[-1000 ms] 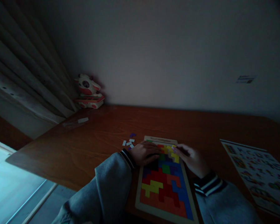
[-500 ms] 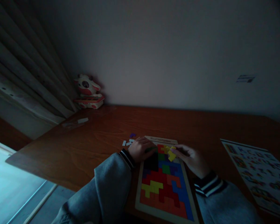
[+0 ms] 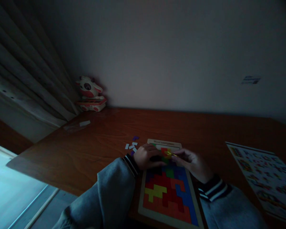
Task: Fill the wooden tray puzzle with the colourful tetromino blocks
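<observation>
A wooden puzzle board point(image 3: 141, 208) lies on the table, with colored block pieces fitted in its frame. My right hand point(image 3: 193, 163) is over the board's right edge, pinching a yellow puzzle piece point(image 3: 173, 154) that is tilted nearly edge-on above the upper part. Over the upper left of the board rests my left hand point(image 3: 147, 157), thumb and fingers apart, with no piece visible in it. It hides part of the pieces beneath. In the lower half, a yellow piece point(image 3: 157, 191) sits flat among red, orange and blue ones.
Several small white tiles point(image 3: 127, 146) and a purple piece point(image 3: 135, 138) lie left of the board. A printed picture sheet point(image 3: 262, 178) is at the right. A cow-shaped toy point(image 3: 90, 93) stands at the back left, near a clear wrapper point(image 3: 73, 128).
My left hand has slid right and slightly nearer over the board, uncovering another purple piece beside the tiles. The yellow piece in my right hand has turned from face-on to edge-on and shifted slightly left.
</observation>
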Available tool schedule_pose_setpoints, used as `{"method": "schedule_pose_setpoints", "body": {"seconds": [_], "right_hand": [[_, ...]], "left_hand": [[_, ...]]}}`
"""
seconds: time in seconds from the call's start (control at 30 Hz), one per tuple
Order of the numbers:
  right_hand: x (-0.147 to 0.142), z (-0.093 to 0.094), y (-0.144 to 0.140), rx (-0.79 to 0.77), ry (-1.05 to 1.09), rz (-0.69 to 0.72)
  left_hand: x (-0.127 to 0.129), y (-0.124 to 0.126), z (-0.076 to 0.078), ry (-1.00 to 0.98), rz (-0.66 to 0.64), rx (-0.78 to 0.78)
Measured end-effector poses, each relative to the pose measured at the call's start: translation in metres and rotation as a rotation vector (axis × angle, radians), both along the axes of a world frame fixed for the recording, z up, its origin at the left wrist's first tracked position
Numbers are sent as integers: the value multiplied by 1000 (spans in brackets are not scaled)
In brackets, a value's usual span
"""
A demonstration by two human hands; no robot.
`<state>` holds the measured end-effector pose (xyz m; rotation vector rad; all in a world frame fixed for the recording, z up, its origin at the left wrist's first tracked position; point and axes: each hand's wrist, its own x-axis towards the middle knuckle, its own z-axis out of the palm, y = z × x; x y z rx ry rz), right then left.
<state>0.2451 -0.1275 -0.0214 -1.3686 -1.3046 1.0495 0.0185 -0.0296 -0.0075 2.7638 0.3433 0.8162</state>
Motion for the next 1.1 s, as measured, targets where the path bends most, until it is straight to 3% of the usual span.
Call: {"method": "schedule_pose_setpoints", "body": {"seconds": [0.23,0.53,0.83,1.1], "right_hand": [[-8,4,-2,21,-55,15],[3,11,-1,129,-151,-237],[2,10,-1,105,-213,-212],[-2,14,-2,135,-193,-213]], "left_hand": [[7,-6,-5,-46,34,-98],[-7,19,-6,-155,344,-107],[-4,27,-15,-100,331,-6],[7,32,-9,7,242,61]]}}
